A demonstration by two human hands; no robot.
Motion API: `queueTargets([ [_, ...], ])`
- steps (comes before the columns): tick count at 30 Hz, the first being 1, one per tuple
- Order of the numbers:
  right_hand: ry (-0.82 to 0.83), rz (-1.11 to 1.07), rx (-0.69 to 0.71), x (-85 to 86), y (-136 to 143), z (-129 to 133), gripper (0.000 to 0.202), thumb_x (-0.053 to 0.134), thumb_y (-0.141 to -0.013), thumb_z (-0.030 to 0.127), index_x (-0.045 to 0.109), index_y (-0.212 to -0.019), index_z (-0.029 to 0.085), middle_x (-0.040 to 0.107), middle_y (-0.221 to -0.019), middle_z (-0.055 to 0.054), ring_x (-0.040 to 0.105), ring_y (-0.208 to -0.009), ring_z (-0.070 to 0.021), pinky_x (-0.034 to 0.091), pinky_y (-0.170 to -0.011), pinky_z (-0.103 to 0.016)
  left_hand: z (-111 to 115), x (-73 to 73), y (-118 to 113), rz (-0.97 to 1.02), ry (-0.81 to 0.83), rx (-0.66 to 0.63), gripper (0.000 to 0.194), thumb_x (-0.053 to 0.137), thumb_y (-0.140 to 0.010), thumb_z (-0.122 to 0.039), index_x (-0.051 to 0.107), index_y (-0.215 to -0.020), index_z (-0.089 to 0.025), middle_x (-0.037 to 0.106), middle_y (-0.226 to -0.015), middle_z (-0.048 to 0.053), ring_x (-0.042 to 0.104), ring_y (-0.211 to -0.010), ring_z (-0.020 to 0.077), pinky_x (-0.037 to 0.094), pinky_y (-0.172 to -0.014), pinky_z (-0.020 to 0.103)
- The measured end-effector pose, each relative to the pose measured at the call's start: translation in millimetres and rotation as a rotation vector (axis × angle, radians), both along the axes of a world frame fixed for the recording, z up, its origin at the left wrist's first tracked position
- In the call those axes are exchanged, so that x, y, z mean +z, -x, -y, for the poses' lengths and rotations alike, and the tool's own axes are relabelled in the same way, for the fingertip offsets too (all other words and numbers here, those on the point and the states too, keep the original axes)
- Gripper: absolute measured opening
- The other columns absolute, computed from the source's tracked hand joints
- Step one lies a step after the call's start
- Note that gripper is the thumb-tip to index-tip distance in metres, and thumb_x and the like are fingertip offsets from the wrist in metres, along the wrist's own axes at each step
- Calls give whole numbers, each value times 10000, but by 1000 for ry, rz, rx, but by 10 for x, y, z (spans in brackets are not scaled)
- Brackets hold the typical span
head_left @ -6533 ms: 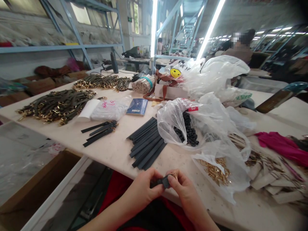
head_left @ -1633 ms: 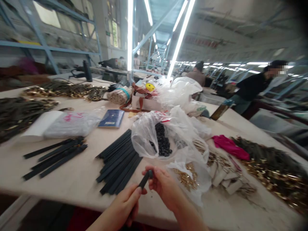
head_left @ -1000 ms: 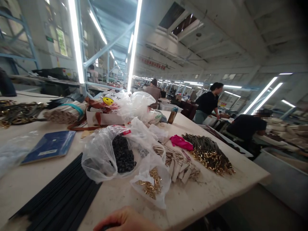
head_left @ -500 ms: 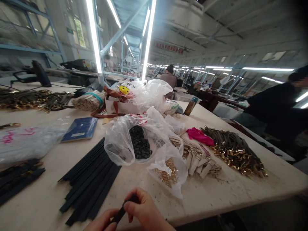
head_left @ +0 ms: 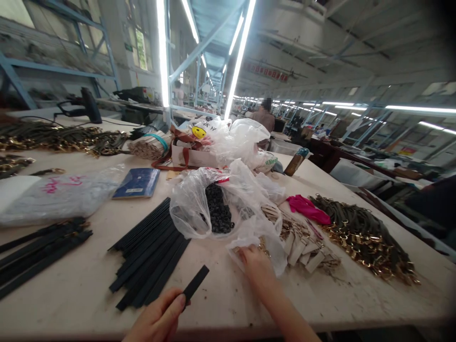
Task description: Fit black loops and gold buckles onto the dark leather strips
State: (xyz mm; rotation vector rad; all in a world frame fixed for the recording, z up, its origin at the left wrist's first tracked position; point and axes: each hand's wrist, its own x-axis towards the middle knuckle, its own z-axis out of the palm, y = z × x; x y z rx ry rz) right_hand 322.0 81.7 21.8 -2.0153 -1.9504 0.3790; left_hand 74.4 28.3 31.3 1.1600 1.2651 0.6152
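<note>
Near the table's front edge, my left hand (head_left: 164, 311) is closed around a black strap (head_left: 196, 281), whose flat end sticks out past the thumb. My right hand (head_left: 254, 261) reaches into a small clear plastic bag (head_left: 280, 259) of gold metal pieces (head_left: 264, 247); its fingertips are hidden in there, so I cannot see whether they grip anything. A fan of long black straps (head_left: 149, 256) lies to the left of both hands. Behind the small bag, a larger clear plastic bag (head_left: 187, 213) stands open with small black pieces (head_left: 218, 209) in it.
On the right lie beige straps (head_left: 302, 247), a pink cloth (head_left: 308, 209) and a heap of dark straps with gold clasps (head_left: 370, 242). A blue booklet (head_left: 137, 183), a plastic packet (head_left: 67, 194) and more black straps (head_left: 42, 251) are on the left. A bottle (head_left: 296, 161) stands farther back.
My right hand has let go of the black strap and moved right and forward into the small bag. My left hand still holds the strap, its end now exposed. The view has turned left.
</note>
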Motion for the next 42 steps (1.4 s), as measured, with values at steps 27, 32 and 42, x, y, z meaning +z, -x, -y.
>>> queueTargets([
  [27,434,-1364,158,225,1105,444,253,643,-692,383,530,-642,163,530,-595,42,403,-484,-69,311,-480,-209,-18,131,-12,112,-147,141,348,494,-740,-513,407,-708,-178,427,-561,-72,314,-361,28,230,-336,166],
  [32,450,-1250,143,119,1144,395,281,631,-674,416,505,-602,176,506,-545,50,406,-465,-77,317,-461,-218,-51,55,35,75,-139,135,283,504,-766,-439,409,-721,-176,416,-539,-79,337,-382,37,255,-354,160],
  [42,150,-1196,54,-6,1083,345,236,647,-696,398,630,-782,179,567,-568,21,511,-561,-135,428,-588,-278,-93,37,136,43,-137,61,299,371,-833,-430,473,-767,-156,454,-614,-43,368,-404,56,287,-388,182],
])
